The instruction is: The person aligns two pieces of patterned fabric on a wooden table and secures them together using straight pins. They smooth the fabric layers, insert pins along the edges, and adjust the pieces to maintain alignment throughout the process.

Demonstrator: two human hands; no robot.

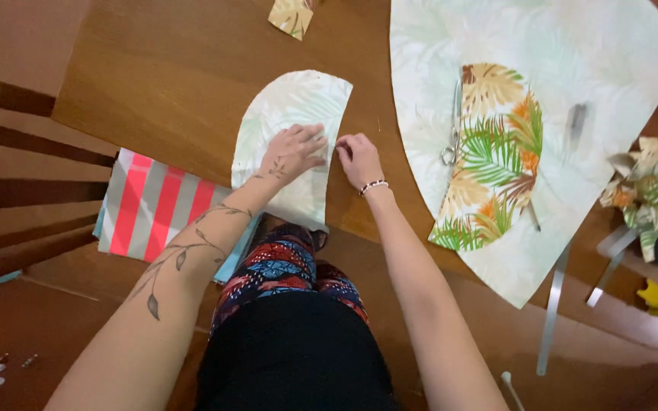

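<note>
A curved piece of pale leaf-print fabric (291, 106) lies wrong side up on the wooden table (169, 84). My left hand (295, 151) lies flat on it, fingers spread, pressing it down. My right hand (358, 157) pinches the fabric's right edge with closed fingertips; what sits between them is too small to tell. A beaded bracelet is on that wrist.
A large pale fabric sheet (557, 46) covers the table's right part, with a bright leaf-print cut piece (496, 160) and scissors (453, 129) on it. Fabric scraps (649, 190) lie at the right edge. A striped cushion (158, 205) sits on a chair at left.
</note>
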